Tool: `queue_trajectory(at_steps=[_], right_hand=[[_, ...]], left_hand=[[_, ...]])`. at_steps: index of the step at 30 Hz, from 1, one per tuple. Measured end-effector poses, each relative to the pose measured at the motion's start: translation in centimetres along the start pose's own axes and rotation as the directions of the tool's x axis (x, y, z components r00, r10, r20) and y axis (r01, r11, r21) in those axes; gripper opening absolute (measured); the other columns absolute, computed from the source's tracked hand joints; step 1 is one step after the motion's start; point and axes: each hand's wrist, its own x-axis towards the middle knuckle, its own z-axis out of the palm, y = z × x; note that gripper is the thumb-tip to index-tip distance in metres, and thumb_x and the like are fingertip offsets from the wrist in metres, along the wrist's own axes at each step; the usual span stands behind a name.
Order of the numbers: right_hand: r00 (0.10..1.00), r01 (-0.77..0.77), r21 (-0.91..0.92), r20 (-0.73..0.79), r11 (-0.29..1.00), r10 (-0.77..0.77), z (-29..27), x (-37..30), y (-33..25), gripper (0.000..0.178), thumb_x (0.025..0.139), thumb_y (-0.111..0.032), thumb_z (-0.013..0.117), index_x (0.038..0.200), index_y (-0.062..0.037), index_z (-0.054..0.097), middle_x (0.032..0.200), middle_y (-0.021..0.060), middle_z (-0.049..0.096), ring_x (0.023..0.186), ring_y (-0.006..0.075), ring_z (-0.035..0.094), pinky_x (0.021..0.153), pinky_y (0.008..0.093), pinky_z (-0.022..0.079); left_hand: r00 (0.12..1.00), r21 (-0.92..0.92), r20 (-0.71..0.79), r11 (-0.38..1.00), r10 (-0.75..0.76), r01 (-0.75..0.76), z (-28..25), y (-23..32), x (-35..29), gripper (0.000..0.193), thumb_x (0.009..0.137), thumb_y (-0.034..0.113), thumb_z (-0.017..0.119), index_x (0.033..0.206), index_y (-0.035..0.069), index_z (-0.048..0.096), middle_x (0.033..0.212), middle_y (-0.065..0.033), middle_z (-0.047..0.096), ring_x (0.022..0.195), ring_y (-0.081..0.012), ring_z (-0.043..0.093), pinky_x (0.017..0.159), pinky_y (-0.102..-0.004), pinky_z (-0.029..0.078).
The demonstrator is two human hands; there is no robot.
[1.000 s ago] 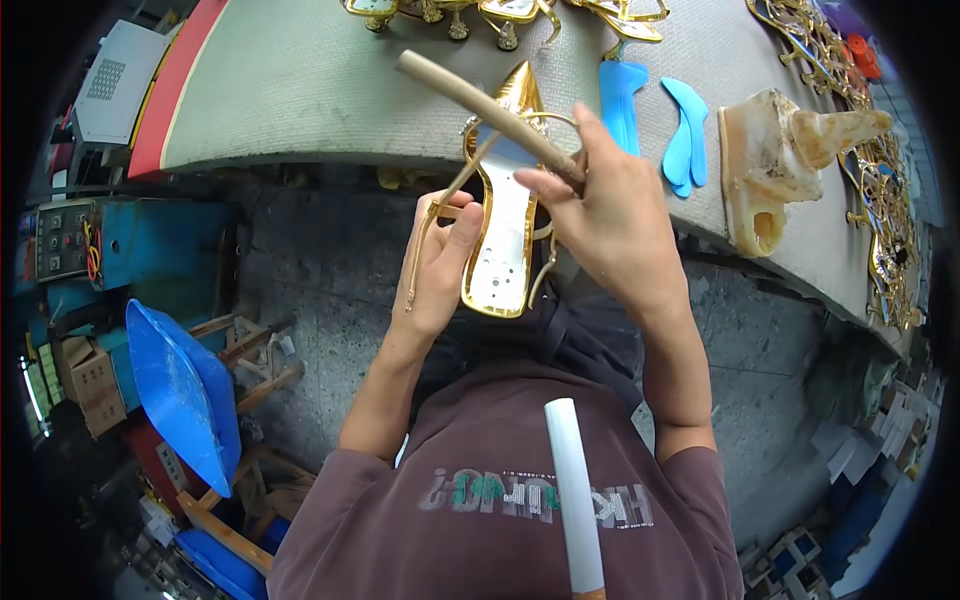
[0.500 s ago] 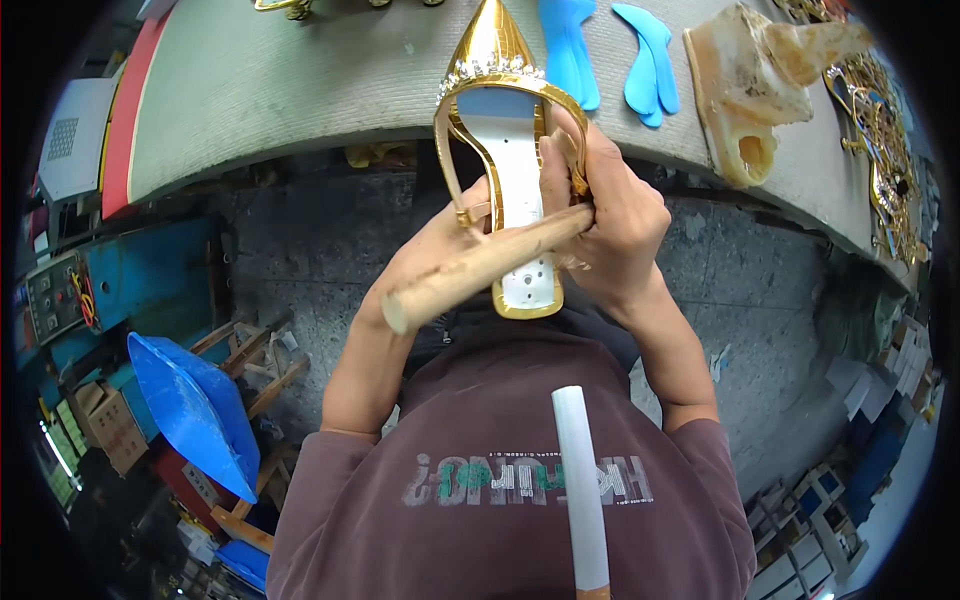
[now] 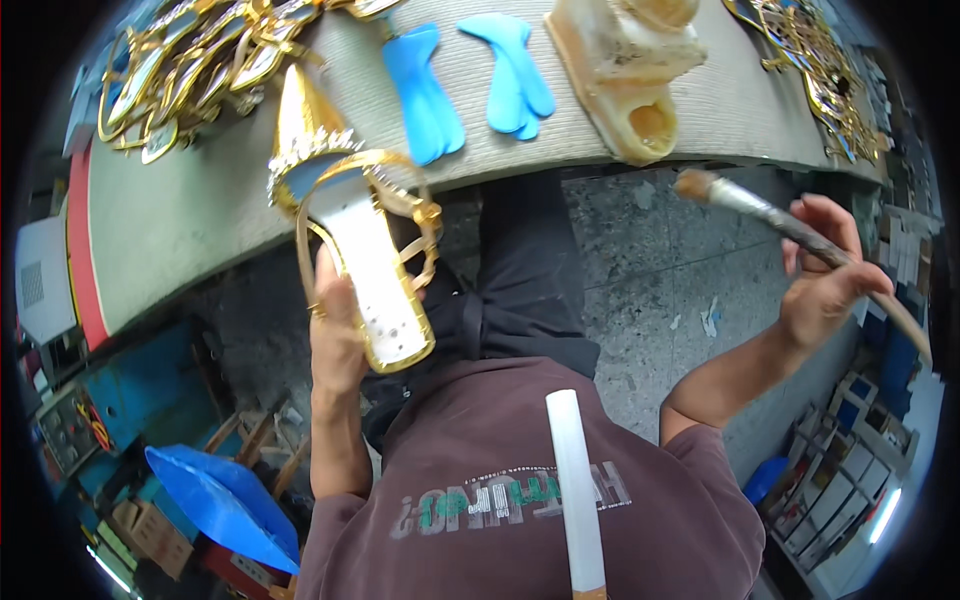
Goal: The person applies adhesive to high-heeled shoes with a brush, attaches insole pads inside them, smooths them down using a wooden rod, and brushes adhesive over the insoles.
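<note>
My left hand (image 3: 338, 335) grips a gold pointed-toe sandal (image 3: 375, 265) by its side, just off the table's front edge. Its white insole faces up, with small dark spots at the heel end. Sparkling stones line the edge of the toe cap, and gold straps with a buckle stand up around it. Out to the right, my right hand (image 3: 825, 285) is closed around the handle of a brush (image 3: 765, 212). The brush's brown bristles point left, toward the table edge. My left fingers are partly hidden under the sandal.
Blue sole-shaped pieces (image 3: 515, 75) lie on the table (image 3: 215, 225), beside a yellowish block with a hollow (image 3: 620, 85). Gold sandals (image 3: 190, 70) are heaped at the far left, more gold straps (image 3: 815, 75) at the right. A white cigarette (image 3: 572, 480) juts over my shirt.
My right hand has left the sandal and swung far right with the brush, whose bristles now show. My left hand has carried the sandal leftward. The view has shifted right.
</note>
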Motion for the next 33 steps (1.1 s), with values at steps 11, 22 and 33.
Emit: queue_trajectory(at_steps=[11,22,33], right_hand=[[0.82,-0.389,-0.078,0.425,0.918,0.383,7.0,4.8,2.8,0.034,0.096,-0.026,0.066,0.096,0.007,0.073,0.076,0.0124,0.071,0.063,0.0138,0.065,0.061,0.0237,0.051],[0.945,-0.257,0.062,0.227,0.964,0.237,1.3,2.8,0.2,0.031,0.099,-0.017,0.054,0.088,0.0092,0.068,0.076,0.0195,0.068,0.062,0.0193,0.065,0.058,0.0296,0.051],[0.959,-0.259,0.936,0.221,0.239,0.175,0.9,-1.2,1.8,0.026,0.098,-0.033,0.062,0.098,-0.0069,0.061,0.081,0.0069,0.057,0.055,0.0135,0.055,0.052,0.0222,0.044]], left_hand=[[0.988,-0.154,-0.056,0.979,-0.143,0.133,-0.2,0.8,1.3,0.126,0.07,0.097,0.008,0.144,-0.001,0.035,0.1,-0.0117,0.063,0.076,-0.0183,0.066,0.068,-0.0301,0.057],[0.996,-0.257,0.026,0.963,-0.081,0.085,-0.5,-0.8,1.9,0.127,0.072,0.096,0.011,0.152,-0.002,0.021,0.103,-0.0115,0.061,0.079,-0.0169,0.063,0.068,-0.0284,0.055],[0.996,-0.147,-0.063,0.987,0.058,-0.067,2.8,-0.8,3.3,0.12,0.08,0.09,0.016,0.152,-0.006,0.012,0.124,-0.0114,0.054,0.1,-0.0131,0.06,0.082,-0.026,0.052]])
